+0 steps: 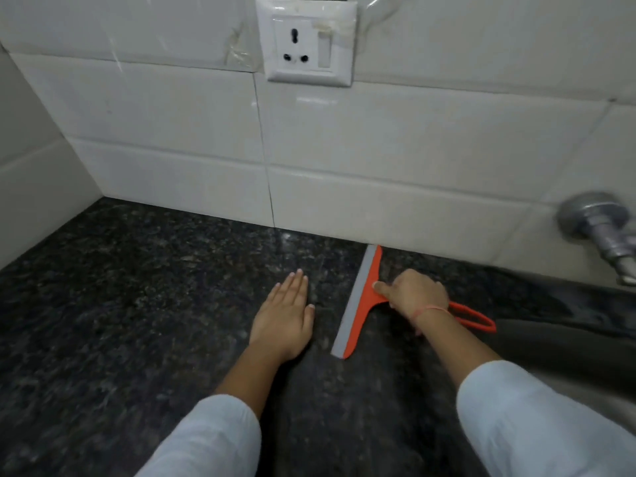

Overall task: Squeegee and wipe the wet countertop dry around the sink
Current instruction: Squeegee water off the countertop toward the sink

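**Squeegee down on the granite: right hand gripping, left hand flat**

Head view. Down on the dark speckled countertop, a little right of centre: an orange squeegee with a grey rubber strip along its left edge. Blade set on the stone, running from the foot of the white tiled wall back toward the near side, far tip right at the wall's base. Gripped at the handle by the right hand, fingers curled round it, index finger stretched forward onto the orange neck. Looped end of the handle poking out past the wrist, toward the right. Round that wrist, a thin red thread.

Just left of the blade and apart from it: the left hand, laid palm-down on the stone, fingers straight and close together, thumb alongside, holding nothing. Pale sleeves on both forearms, ending short of the wrists.

Higher on the wall, above the gap between the hands: a white socket plate with a switch, strips of clear tape across it. At far right, a metal tap fitting jutting from the tiles, blurred. Faint sheen on the stone close to the wall; wet or merely glossy, cannot tell.
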